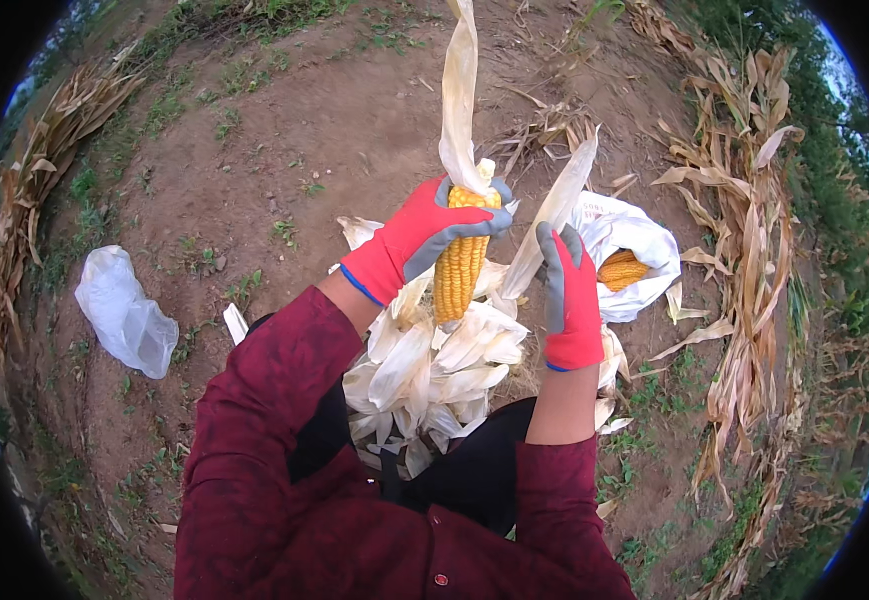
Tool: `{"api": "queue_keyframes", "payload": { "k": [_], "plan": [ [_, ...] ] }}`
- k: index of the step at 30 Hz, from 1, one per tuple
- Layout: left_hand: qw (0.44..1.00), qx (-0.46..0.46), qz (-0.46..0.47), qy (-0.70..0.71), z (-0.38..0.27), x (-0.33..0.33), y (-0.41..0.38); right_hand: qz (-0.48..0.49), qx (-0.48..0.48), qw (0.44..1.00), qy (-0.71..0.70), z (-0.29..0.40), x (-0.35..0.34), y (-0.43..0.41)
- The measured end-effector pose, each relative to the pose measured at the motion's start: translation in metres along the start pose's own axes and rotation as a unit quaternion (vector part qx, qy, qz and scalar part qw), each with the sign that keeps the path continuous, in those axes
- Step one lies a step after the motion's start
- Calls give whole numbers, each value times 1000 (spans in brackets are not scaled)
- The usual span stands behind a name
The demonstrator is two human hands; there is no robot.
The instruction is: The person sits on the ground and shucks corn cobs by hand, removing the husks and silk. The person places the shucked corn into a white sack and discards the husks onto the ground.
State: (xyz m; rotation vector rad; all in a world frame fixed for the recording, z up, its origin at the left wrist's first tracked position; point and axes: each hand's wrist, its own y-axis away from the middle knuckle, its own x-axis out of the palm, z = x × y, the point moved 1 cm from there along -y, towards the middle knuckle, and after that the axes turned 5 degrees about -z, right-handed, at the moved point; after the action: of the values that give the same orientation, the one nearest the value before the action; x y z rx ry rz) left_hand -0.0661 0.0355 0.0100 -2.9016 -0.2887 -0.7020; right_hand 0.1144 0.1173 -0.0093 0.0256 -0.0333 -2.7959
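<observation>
My left hand (434,232), in a red and grey work glove, grips a yellow ear of corn (461,274) near its stalk end. The kernels are bare, and one long pale husk leaf (458,97) still hangs on at the stalk end, stretching away from me. In a matching glove, my right hand (571,292) pinches a loose strip of dry husk (554,217) between thumb and fingers, to the right of the ear. Below both hands a heap of pale husks (412,367) lies on the ground between my legs.
A white sack (633,225) on the right has its mouth turned toward me, with husked corn (620,270) inside. On the left lies a crumpled translucent plastic bag (123,307). Dry corn stalks (749,262) line the right side, more stalks (48,165) the left.
</observation>
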Motion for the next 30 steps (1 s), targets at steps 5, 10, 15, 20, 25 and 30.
{"api": "queue_keyframes", "payload": {
  "k": [5, 10, 15, 20, 25, 30],
  "plan": [
    [997, -3, -78, 14, -6, -14, -3, 42, -48, 996, 64, 8, 31, 25],
    [993, 7, -87, 75, -12, -15, -4, 195, -20, 965, 172, 6, 59, 49],
    [994, -30, -51, 91, -14, -10, -1, 274, 139, 944, -119, 1, 59, 48],
    [996, -77, -21, 35, -18, -5, 8, 293, 123, 948, -20, 19, 52, 50],
    [938, 48, -109, -326, -5, -20, -1, 156, 82, 982, -66, 19, 26, 18],
    [889, 51, -69, -449, 8, -14, 8, 60, -66, 985, -147, 19, 16, 4]
  ]
}}
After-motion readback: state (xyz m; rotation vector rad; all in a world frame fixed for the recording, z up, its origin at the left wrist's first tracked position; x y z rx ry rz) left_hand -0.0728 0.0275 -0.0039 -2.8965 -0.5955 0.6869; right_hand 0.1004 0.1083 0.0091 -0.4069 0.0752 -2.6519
